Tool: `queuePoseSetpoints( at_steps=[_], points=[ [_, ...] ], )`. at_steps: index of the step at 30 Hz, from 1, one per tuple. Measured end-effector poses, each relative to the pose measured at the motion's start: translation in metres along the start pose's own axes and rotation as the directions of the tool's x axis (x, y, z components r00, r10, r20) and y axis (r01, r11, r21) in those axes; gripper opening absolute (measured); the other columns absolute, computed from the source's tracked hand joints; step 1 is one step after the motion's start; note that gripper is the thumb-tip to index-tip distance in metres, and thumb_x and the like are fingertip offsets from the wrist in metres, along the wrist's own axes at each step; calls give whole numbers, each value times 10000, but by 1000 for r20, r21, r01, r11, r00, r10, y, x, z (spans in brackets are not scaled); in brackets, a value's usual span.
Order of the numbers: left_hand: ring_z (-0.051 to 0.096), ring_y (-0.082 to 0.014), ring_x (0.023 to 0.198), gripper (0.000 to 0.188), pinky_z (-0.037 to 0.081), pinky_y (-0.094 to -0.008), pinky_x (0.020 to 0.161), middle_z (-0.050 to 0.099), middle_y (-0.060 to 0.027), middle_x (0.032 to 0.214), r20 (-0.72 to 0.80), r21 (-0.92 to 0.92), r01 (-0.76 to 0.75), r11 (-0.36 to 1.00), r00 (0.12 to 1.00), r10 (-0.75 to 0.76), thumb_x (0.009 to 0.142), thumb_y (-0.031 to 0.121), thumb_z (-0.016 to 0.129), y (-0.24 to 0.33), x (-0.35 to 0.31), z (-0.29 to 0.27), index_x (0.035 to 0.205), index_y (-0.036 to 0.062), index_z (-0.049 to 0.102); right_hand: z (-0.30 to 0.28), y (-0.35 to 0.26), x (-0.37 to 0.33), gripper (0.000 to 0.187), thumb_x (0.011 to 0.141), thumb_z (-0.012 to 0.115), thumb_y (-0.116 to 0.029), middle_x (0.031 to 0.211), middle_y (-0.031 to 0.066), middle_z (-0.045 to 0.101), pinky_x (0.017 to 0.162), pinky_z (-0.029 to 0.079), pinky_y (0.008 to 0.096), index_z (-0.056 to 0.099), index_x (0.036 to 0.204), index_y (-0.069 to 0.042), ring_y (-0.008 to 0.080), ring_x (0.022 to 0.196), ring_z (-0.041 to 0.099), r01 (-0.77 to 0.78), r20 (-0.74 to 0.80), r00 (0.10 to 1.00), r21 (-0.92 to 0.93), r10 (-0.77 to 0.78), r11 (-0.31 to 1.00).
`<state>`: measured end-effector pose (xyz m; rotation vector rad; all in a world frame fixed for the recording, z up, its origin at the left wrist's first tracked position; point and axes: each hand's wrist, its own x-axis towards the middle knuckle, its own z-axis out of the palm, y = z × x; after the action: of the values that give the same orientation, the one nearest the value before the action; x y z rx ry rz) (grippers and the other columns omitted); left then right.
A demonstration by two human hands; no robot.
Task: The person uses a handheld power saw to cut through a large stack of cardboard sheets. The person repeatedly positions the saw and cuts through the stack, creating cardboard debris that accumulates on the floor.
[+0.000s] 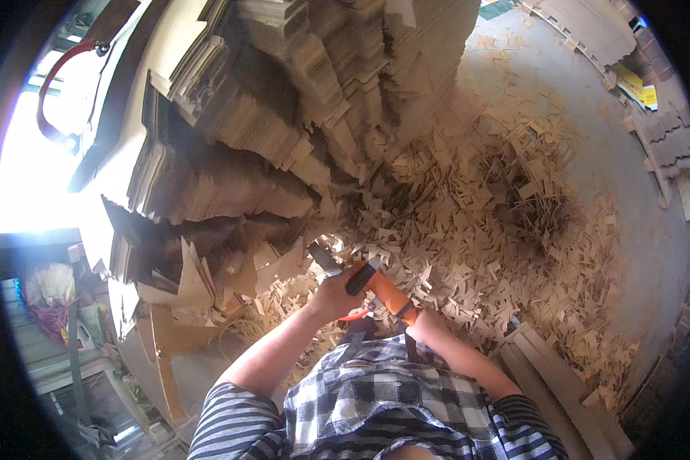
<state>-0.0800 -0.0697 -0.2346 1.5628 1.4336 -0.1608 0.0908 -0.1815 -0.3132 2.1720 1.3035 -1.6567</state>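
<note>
Checked apron (pixel 391 383) nearest, orange tool (pixel 391 295) held in both hands among scraps (pixel 452 261)

Closest to the camera is the black-and-white checked apron, worn over a top with striped sleeves (pixel 234 418) that reach in from both lower corners. Just beyond it, near the middle of the view, is the orange tool, held at a slant, its rear end toward the person's right and its dark front end toward the upper left.

The left hand (pixel 337 295) is curled closed around the tool near its dark front part; its fingers are partly hidden. The right hand (pixel 428 328) is closed on the rear end of the orange body, its fingertips mostly out of sight. A red-orange band (pixel 354 315) shows below the tool, close to the left hand; what it belongs to is unclear.

Ahead and to the left towers a stack (pixel 222 180) of brown sheets with jagged, stepped edges. Loose scraps spread in a thick heap from around the hands to the right, with a darker tangle (pixel 525 188) within it. Long boards (pixel 552 376) lie at lower right, beside the right sleeve. Grey floor (pixel 506 57) shows past the heap, and a yellow packet (pixel 635 87) sits near the far right edge.
</note>
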Motion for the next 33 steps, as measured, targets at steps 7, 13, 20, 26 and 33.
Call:
queuePoseSetpoints(
  at_steps=[7,13,20,26,33],
  points=[
    [554,-291,836,559,433,-358,720,563,-179,859,-106,59,-85,995,990,91,669,176,533,-10,11,-8,1197,209,354,-14,-14,24,314,619,572,-234,808,194,582,681,457,368,578,851,-23,322,771,565,168,-5,986,-13,-168,986],
    [547,-310,836,571,437,-377,722,559,-184,875,-150,183,25,983,989,3,683,173,518,-6,26,-18,1214,229,319,-23,-33,58,292,635,541,-223,845,162,585,710,450,369,576,874,-57,310,801,560,192,24,981,-193,-191,962],
    [533,-293,897,610,422,-355,767,538,-147,972,-102,-13,-19,1000,995,17,656,79,509,-7,27,-13,1214,240,321,-15,-26,60,286,663,521,-222,889,149,582,729,441,364,578,897,-68,292,842,554,143,62,989,-177,-134,974],
    [547,-291,850,623,423,-347,711,546,-143,947,-131,88,-118,989,983,129,656,96,528,-44,32,4,1219,251,314,-16,-28,46,288,661,526,-223,859,154,586,708,444,366,575,899,-68,300,811,559,164,66,985,-97,-158,982],
    [562,-294,769,519,439,-346,665,565,-170,830,-44,-14,-97,995,994,96,686,211,571,-34,37,6,1174,182,395,1,0,33,289,653,561,-261,826,176,587,690,445,413,588,868,-70,337,762,566,146,11,989,-73,-145,987]
  ],
)
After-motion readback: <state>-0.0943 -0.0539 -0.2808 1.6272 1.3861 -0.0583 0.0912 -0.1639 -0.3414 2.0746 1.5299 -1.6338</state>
